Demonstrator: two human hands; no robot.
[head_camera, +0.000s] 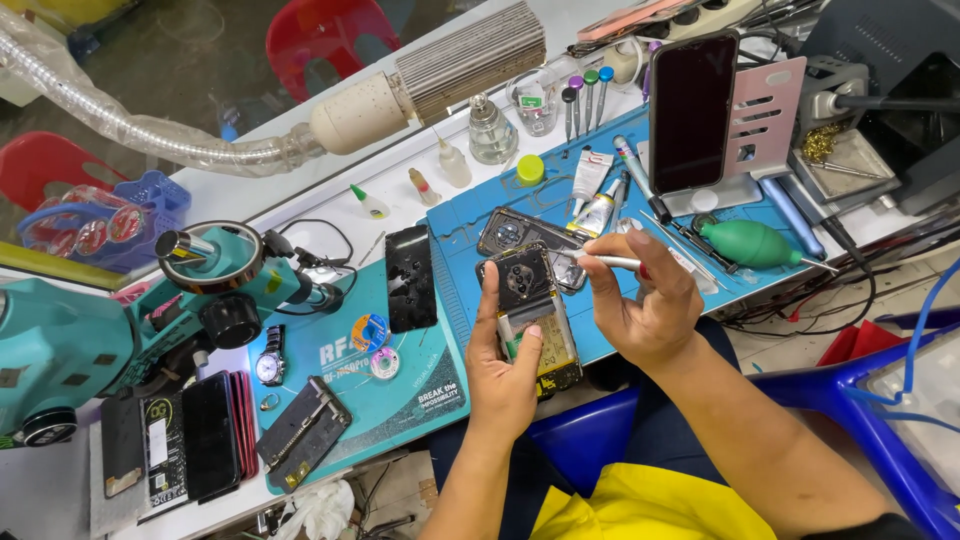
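My left hand (503, 370) holds an opened smartphone (533, 315) upright over the front edge of the blue work mat (470, 225), its back off and its circular camera module and inner parts showing. My right hand (645, 300) grips a thin silver tool (605, 261) whose tip points left at the phone's upper right corner. A dark phone back cover (515, 232) lies on the mat just behind the phone. A black screen panel (410, 277) lies to the left.
A teal microscope (130, 320) stands at the left on a teal mat (400, 385). A phone on a stand (692, 110), a green air blower (752, 243), glue tubes, bottles and screwdrivers crowd the back. Several phones (180, 440) lie front left. A blue plastic chair (850, 400) is right.
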